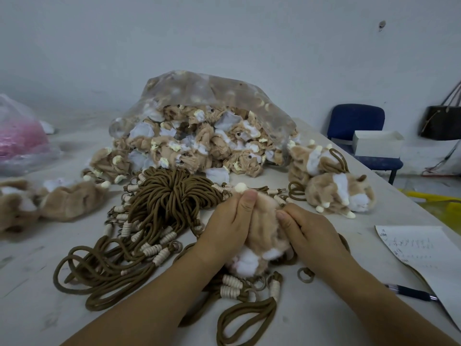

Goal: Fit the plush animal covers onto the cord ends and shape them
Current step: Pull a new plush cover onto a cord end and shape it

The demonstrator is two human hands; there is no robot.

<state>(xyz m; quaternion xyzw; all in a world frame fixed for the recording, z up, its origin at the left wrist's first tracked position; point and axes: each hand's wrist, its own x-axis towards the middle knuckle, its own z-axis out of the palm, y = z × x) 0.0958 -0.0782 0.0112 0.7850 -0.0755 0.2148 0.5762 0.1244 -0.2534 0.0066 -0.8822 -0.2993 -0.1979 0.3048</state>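
A tan and white plush animal cover (264, 233) lies between my hands at the table's middle. My left hand (224, 226) grips its left side, thumb up near a cream paw. My right hand (309, 231) grips its right side, thumb pressed into the fur. A big bundle of brown cords (162, 201) with cream coiled ends spreads to the left and below. Behind it, a clear plastic bag (212, 96) spills several inside-out plush covers (199, 148). Shaped plush animals (336, 191) lie at the right.
More tan covers (57, 198) lie at the far left. A pink-filled plastic bag (20, 136) sits back left. A paper sheet (424, 250) and a pen (409, 292) lie at the right edge. A blue chair (356, 123) holding a white box (378, 143) stands beyond the table.
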